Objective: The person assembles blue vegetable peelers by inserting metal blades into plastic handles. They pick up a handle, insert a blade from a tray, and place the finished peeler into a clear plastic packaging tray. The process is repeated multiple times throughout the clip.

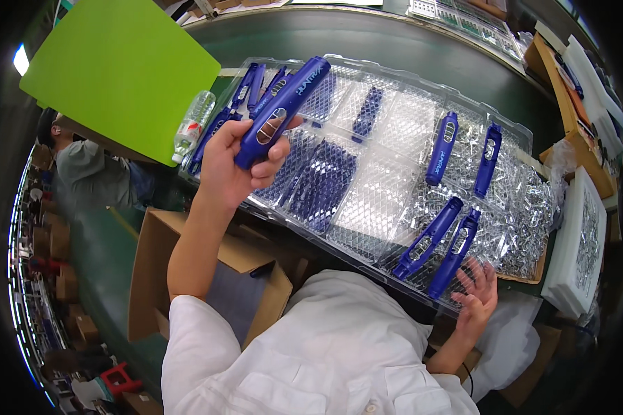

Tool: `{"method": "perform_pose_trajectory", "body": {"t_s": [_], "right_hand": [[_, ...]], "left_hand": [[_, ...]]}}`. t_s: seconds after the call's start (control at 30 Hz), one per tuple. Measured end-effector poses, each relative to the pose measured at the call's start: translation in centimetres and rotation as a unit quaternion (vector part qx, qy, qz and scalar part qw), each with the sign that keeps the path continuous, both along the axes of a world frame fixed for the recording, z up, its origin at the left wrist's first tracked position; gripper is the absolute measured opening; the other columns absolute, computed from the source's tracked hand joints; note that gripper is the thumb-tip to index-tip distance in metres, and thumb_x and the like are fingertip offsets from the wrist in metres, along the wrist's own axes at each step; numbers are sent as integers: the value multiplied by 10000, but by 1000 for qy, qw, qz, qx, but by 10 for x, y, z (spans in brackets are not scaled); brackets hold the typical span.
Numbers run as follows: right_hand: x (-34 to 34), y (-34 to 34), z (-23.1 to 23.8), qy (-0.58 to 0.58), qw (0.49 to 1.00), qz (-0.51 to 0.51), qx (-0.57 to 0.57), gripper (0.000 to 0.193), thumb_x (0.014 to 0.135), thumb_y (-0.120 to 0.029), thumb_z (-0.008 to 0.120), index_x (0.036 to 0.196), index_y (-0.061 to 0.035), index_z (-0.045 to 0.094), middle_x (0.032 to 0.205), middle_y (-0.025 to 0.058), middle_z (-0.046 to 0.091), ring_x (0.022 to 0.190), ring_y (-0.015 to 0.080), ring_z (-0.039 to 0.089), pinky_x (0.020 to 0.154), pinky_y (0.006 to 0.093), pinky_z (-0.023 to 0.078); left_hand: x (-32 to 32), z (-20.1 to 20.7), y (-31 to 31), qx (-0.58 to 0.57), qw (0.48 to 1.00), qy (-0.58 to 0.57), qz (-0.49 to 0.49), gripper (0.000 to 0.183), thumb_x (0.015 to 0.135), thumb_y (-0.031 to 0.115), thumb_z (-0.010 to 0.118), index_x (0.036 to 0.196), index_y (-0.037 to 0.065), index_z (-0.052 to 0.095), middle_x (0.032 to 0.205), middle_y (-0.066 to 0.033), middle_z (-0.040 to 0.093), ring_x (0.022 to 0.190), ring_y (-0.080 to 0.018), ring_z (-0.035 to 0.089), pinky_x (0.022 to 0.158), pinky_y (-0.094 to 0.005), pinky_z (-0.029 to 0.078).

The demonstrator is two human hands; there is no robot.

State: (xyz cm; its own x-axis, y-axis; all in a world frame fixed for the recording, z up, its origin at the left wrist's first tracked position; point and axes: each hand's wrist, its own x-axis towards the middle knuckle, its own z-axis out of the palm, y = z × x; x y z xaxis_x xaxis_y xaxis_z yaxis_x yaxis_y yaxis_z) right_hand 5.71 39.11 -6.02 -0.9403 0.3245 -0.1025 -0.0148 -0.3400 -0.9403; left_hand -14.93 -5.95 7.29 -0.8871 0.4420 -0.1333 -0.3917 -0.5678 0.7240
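Observation:
My left hand (239, 164) is closed around the lower end of a long blue plastic casing (291, 104) with an oval window, held tilted above the left part of a clear lidded case (381, 176). My right hand (475, 290) has its fingers spread at the case's near right edge. It is beside the lower end of another blue casing (455, 256), and I see nothing in it. Several such casings lie on the textured clear lid, including one with an oval window (443, 149), one farther right (488, 160) and an open-sided one (428, 238).
Left of the case are more blue casings (218, 128) and a clear bottle (194, 124). A green panel (118, 76) stands behind them. Many small metal parts (526, 221) lie at right, near a white foam tray (576, 242). An open cardboard box (156, 242) is below; another person (93, 169) sits far left.

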Motion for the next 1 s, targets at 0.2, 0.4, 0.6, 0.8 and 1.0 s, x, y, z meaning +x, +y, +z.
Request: {"method": "perform_pose_trajectory", "body": {"t_s": [0.2, 0.4, 0.6, 0.8, 1.0], "right_hand": [[0, 0, 2, 1, 1000, -10, 4, 861, 719, -34, 665, 1518, 30, 350, 1434, 284, 539, 1170, 361, 673, 708, 300, 662], [0, -5, 10, -13, 999, -19, 35, 898, 707, -61, 646, 1540, 55, 333, 1450, 298, 525, 1184, 365, 651, 715, 276, 645], [2, -4, 6, -10, 1000, -19, 22, 878, 715, -34, 662, 1528, 32, 339, 1443, 290, 529, 1178, 364, 668, 711, 299, 662], [1, -3, 7, -14, 1000, -14, 22, 864, 712, -28, 648, 1520, 36, 350, 1433, 288, 535, 1178, 372, 665, 707, 300, 662], [2, -1, 5, -24, 998, -14, 51, 914, 730, -91, 672, 1554, 63, 307, 1471, 305, 501, 1176, 359, 654, 705, 282, 647]], "left_hand": [[26, 4, -3, -18, 999, 8, 33, 675, 1029, 346, 344, 1490, -147, 345, 840, -87, 549, 566, -104, 475, 425, -231, 415], [35, 2, -3, -12, 999, -11, 47, 671, 1029, 340, 319, 1488, -148, 357, 819, -94, 554, 556, -104, 469, 419, -233, 409], [39, -2, -2, -9, 998, -24, 51, 666, 1028, 324, 299, 1494, -149, 355, 806, -102, 559, 539, -110, 456, 413, -235, 410], [43, -4, -2, -4, 998, -26, 55, 667, 1035, 331, 297, 1495, -148, 356, 810, -105, 564, 536, -109, 459, 408, -231, 413], [45, -8, -1, -3, 998, -30, 59, 665, 1039, 336, 305, 1495, -145, 357, 826, -109, 573, 546, -107, 474, 410, -225, 414]]}}
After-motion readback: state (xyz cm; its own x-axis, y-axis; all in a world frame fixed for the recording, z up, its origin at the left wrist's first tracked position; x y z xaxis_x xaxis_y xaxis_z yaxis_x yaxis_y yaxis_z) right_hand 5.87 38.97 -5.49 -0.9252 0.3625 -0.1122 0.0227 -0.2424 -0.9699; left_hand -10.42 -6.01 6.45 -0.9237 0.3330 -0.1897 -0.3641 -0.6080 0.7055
